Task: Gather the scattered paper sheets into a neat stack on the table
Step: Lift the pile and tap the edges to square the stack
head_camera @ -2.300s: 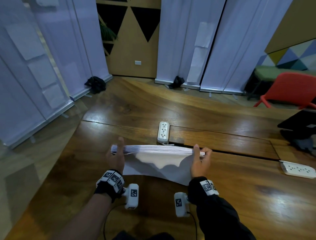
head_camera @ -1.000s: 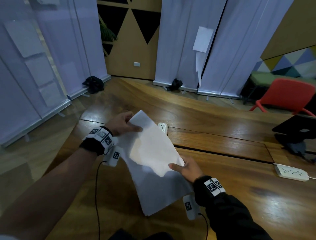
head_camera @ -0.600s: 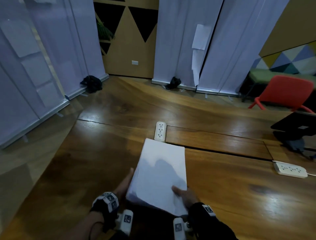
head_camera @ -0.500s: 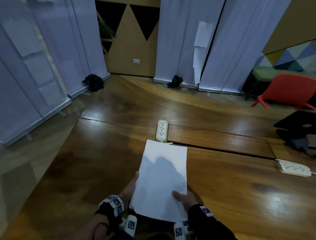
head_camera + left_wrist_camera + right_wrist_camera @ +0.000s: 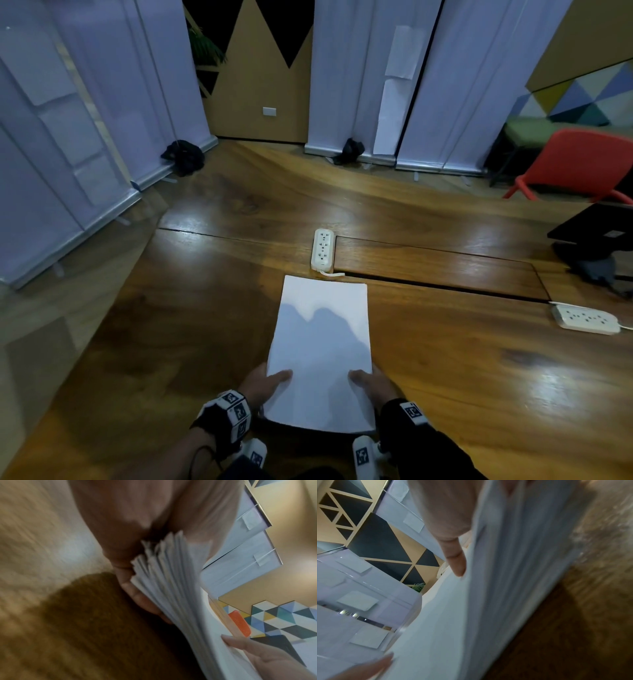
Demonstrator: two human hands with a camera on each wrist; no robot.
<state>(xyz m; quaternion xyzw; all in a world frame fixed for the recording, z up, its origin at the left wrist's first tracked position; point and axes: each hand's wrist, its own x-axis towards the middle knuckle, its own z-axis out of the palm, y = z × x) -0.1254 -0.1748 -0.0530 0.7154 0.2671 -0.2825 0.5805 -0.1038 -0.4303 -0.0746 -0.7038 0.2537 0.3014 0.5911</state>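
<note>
A stack of white paper sheets (image 5: 322,342) lies lengthways on the wooden table (image 5: 191,325), its far edge close to a power strip's cable. My left hand (image 5: 265,385) grips the near left corner, thumb on top and fingers (image 5: 137,596) underneath. My right hand (image 5: 371,382) grips the near right corner the same way, thumb (image 5: 455,561) pressed on the top sheet. The near end sits slightly above the wood, with shadow beneath it. In the left wrist view the sheet edges (image 5: 171,588) are slightly fanned. In the right wrist view the stack's side (image 5: 508,574) is blurred.
A white power strip (image 5: 322,250) lies just beyond the stack, beside a long seam in the table. A second power strip (image 5: 585,319) and a black device (image 5: 596,236) sit at the right. A red chair (image 5: 579,164) stands behind. The table's left edge slants past my left arm.
The stack stood on its long edge between both hands, then was turned and lowered flat. In the last half second it slid slightly away and my left thumb came onto the top sheet.
</note>
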